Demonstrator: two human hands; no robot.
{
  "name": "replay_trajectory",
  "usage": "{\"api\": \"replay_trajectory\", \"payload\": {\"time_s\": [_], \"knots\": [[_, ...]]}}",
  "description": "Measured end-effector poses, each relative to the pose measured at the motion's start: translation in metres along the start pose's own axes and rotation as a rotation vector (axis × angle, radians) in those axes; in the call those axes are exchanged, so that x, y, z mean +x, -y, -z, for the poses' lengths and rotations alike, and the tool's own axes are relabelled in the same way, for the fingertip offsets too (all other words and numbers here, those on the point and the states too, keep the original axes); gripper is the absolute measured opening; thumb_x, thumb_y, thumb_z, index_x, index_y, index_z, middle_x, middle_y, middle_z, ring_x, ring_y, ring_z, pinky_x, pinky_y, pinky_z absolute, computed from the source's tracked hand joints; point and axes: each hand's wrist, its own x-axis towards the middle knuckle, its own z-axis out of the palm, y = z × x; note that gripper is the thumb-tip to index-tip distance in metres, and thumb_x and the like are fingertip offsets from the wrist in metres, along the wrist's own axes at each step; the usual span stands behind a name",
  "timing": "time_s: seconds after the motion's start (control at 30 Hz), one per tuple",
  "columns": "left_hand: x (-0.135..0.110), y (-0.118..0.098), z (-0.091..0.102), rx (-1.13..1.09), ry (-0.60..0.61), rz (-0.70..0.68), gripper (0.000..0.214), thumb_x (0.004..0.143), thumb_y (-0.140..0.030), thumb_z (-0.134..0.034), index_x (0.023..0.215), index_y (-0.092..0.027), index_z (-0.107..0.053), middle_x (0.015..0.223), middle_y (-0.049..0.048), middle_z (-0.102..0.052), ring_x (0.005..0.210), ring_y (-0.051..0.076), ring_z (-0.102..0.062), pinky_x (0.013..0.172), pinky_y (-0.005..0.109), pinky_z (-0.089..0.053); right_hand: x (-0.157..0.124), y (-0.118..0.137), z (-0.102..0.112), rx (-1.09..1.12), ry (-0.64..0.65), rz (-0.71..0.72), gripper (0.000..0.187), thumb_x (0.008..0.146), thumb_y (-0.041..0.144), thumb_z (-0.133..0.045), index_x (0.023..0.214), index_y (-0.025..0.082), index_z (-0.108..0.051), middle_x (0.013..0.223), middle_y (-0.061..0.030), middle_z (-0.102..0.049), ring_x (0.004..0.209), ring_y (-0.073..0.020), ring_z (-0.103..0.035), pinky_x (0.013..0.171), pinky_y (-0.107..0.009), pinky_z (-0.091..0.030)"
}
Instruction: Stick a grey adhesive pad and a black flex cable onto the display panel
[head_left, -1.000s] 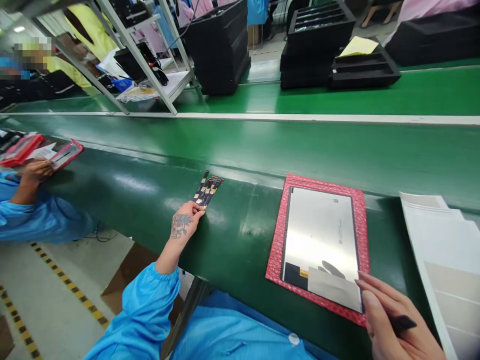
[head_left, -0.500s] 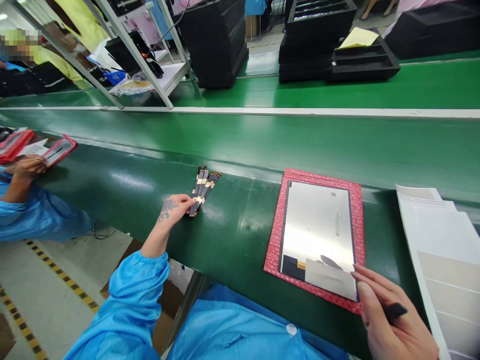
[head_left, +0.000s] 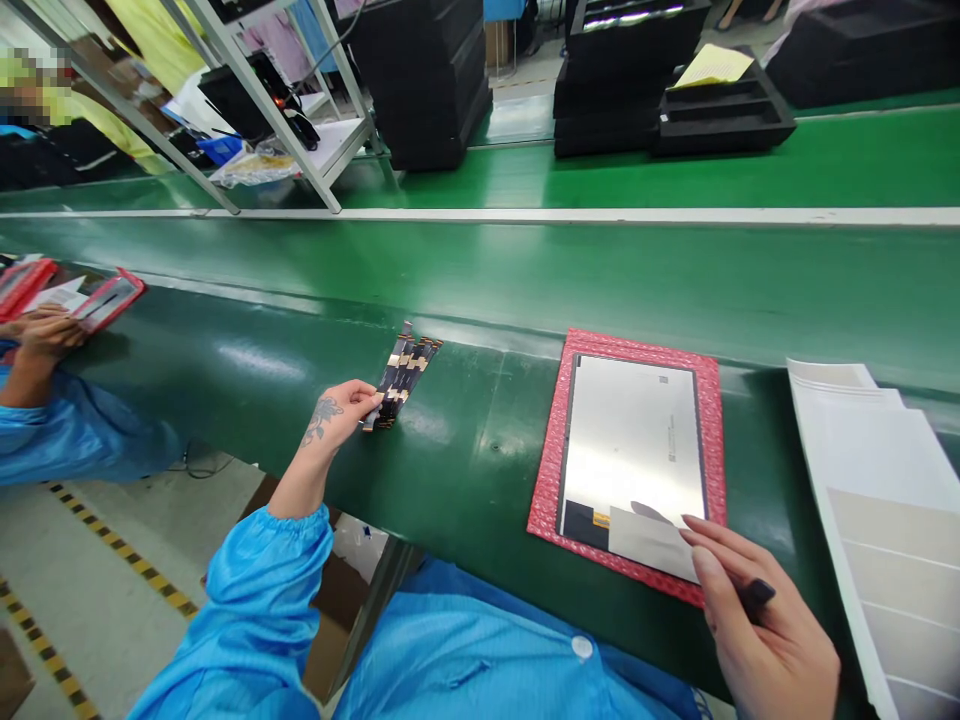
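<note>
My left hand [head_left: 349,405] pinches a dark flex cable with gold ends at the near side of a small fanned pile of flex cables [head_left: 411,368] on the green bench. To the right, a silver-backed display panel [head_left: 626,435] lies on a pink bubble-wrap sheet [head_left: 551,440]. A dark strip with an orange connector and a pale grey film run along the panel's near edge. My right hand [head_left: 765,620] is over the panel's near right corner, its fingers closed round a black pen-like tool [head_left: 757,592]. The rest of that tool is hidden in the hand.
White sheets with grey strips [head_left: 881,480] lie at the right. Stacked black trays [head_left: 420,90] and an open black tray [head_left: 724,115] with yellow paper stand beyond the white rail. At left, a co-worker's hands [head_left: 45,330] hold a red-edged panel. A metal shelf frame [head_left: 330,165] stands behind.
My left hand has shifted slightly left, drawing one flex cable a little apart from the pile. My right hand has moved a little left over the panel's corner.
</note>
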Motion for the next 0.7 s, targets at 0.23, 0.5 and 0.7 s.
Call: {"api": "replay_trajectory", "payload": {"time_s": [0.23,0.5,0.7], "knots": [[0.001,0.010,0.002,-0.141,0.058,-0.022,0.073,0.049,-0.043,-0.075,0.114,-0.012,-0.066,0.106,0.0112,-0.072,0.077,0.021,-0.068,0.075,0.037,-0.056,-0.003,-0.005,-0.003,0.015,0.024,0.002,0.015,0.083,0.039,-0.064,0.086,0.028,-0.074,0.098,-0.0078,-0.074,0.087,-0.0293,-0.071,0.077,-0.047,-0.059],[-0.020,0.014,0.022,-0.146,0.006,-0.132,0.081,0.057,-0.038,-0.082,0.132,-0.022,-0.057,0.156,0.0141,-0.033,0.128,0.038,-0.053,0.102,0.052,-0.049,-0.005,-0.005,-0.001,0.035,0.032,-0.001,0.012,0.082,0.036,-0.066,0.086,0.029,-0.075,0.098,-0.0068,-0.074,0.086,-0.0278,-0.070,0.080,-0.045,-0.057],[-0.094,-0.038,-0.020,-0.170,0.026,-0.493,0.048,0.081,-0.029,-0.071,0.127,-0.023,-0.061,0.152,0.0104,-0.041,0.130,0.032,-0.052,0.071,0.026,-0.064,-0.001,0.014,-0.009,0.164,0.277,-0.207,0.024,0.080,0.048,-0.066,0.071,0.026,-0.075,0.072,-0.0050,-0.071,0.065,-0.0248,-0.067,0.062,-0.035,-0.056]]}}
